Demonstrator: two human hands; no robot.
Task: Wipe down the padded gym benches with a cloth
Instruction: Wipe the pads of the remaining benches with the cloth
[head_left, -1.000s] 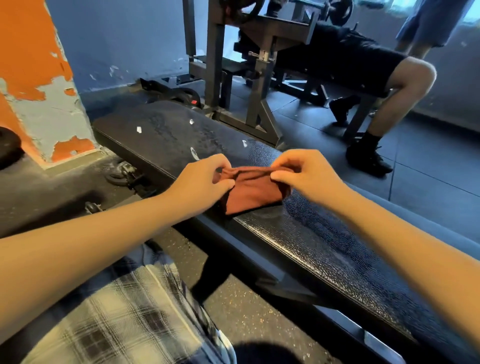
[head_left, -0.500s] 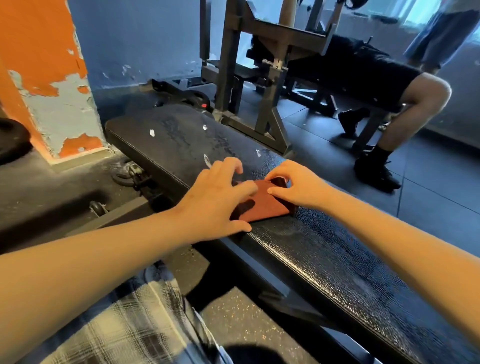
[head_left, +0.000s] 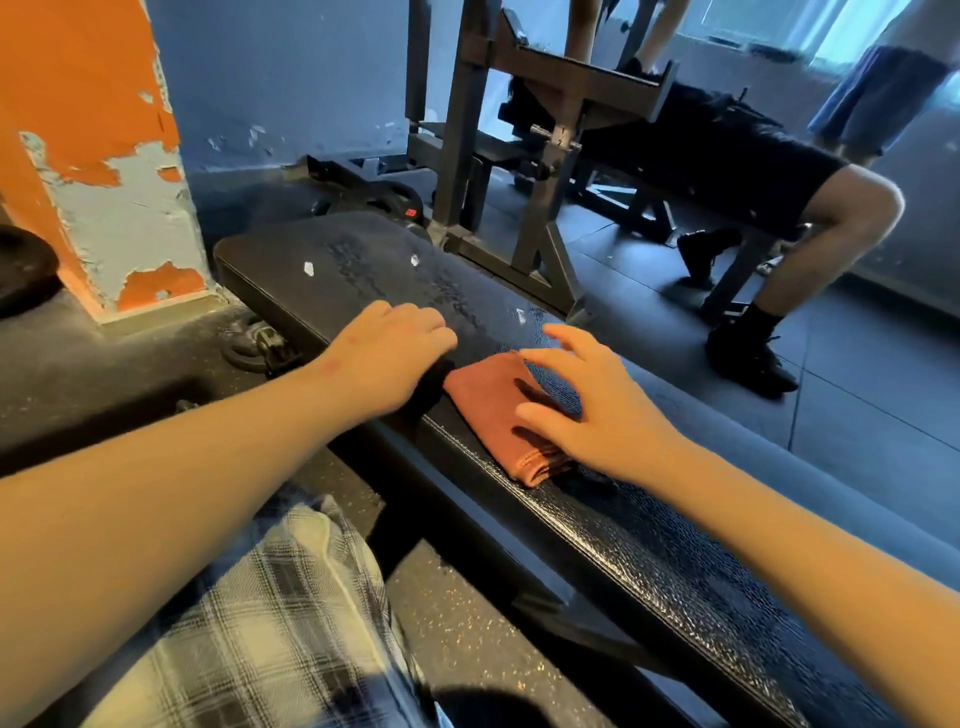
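Note:
A long black padded bench (head_left: 649, 551) runs from upper left to lower right, its textured top shiny, with small white tears near the far end. A folded rust-red cloth (head_left: 493, 410) lies flat on the pad near its front edge. My left hand (head_left: 387, 358) hovers just left of the cloth, fingers loosely curled, holding nothing. My right hand (head_left: 597, 405) sits over the cloth's right side with fingers spread and relaxed; whether the fingertips touch the cloth I cannot tell.
An orange and blue peeling pillar (head_left: 98, 156) stands at the left. A steel rack frame (head_left: 524, 156) rises behind the bench. A person (head_left: 779, 176) lies on another bench beyond it, foot on the floor. Weight plates (head_left: 254, 343) lie by the pillar.
Both hands have let go of the cloth, which now lies folded flat on the pad. My left hand drew off to the left; my right hand opened over the cloth.

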